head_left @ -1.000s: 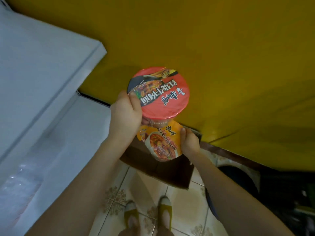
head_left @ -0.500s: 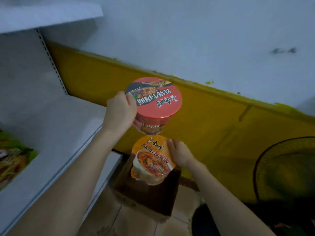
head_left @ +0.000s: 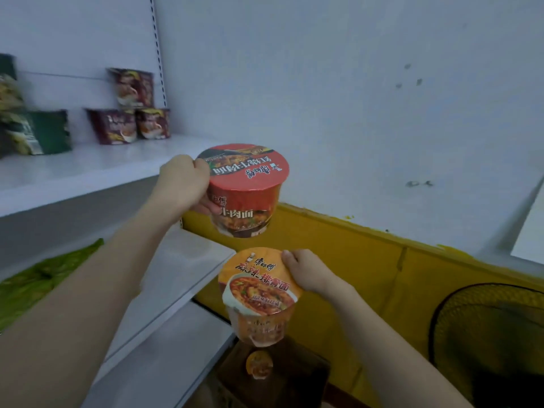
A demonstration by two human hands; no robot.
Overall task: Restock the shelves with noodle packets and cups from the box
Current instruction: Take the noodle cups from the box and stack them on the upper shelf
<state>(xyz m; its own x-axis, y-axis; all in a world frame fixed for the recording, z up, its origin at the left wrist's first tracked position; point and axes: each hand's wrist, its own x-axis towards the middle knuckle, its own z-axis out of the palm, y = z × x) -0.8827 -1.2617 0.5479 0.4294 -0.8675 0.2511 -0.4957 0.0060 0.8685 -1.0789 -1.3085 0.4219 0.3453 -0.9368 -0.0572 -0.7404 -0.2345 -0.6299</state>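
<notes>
**Two noodle cups aloft, bound for the shelf**

Clamps the left grip (head_left: 182, 184) round the side of the red cup (head_left: 244, 187), aloft just off the end of the upper shelf (head_left: 88, 169). Holds the orange cup (head_left: 259, 293) by its rim in the right grip (head_left: 309, 272), lower, above the box (head_left: 309, 375). Likely light, thin-walled, dentable, slick-wrapped: best taken round the stiff rim, never squeezed mid-wall.

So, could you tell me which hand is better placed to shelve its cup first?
Probably the left hand: its red cup is up beside the upper shelf; the right hand holds the orange cup lower.
</notes>
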